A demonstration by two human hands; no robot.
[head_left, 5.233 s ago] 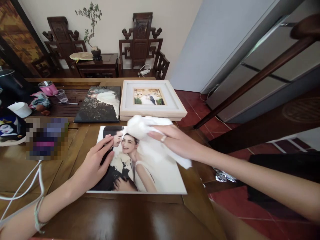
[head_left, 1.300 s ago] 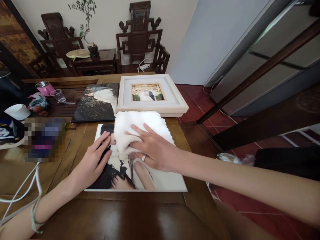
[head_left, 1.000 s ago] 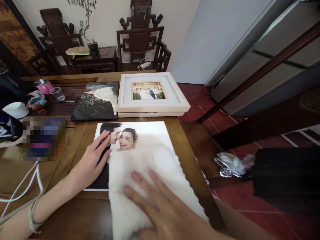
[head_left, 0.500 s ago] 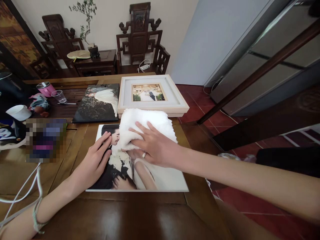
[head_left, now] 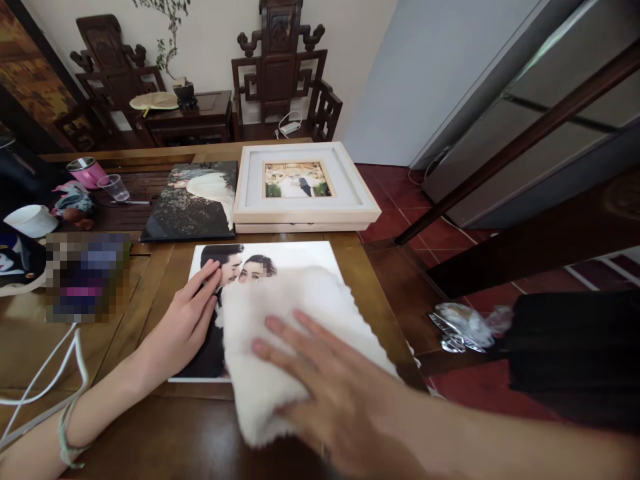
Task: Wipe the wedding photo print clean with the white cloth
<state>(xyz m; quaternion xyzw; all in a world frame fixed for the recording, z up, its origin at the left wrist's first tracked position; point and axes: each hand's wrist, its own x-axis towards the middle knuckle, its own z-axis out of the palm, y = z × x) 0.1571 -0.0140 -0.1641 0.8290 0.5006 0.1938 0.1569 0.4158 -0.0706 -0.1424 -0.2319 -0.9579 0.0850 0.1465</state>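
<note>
A large wedding photo print (head_left: 295,257) lies flat on the wooden table (head_left: 165,427) in front of me. My left hand (head_left: 185,327) rests flat on the print's left side, fingers spread, holding it down. My right hand (head_left: 330,390) presses a white fluffy cloth (head_left: 280,320) flat on the lower right part of the print. The cloth covers most of the picture; only the top strip and left edge show.
Behind the print lie a dark wedding photo panel (head_left: 193,203) and a white framed photo (head_left: 303,187). At the left stand a pink cup (head_left: 87,172), a clear cup (head_left: 116,188) and a white bowl (head_left: 31,220). White cords (head_left: 47,380) trail at lower left. The table's right edge drops to red floor tiles.
My right hand has drawn the cloth from the print's top edge down toward me, over its lower half. My left hand has stayed on the print's left side.
</note>
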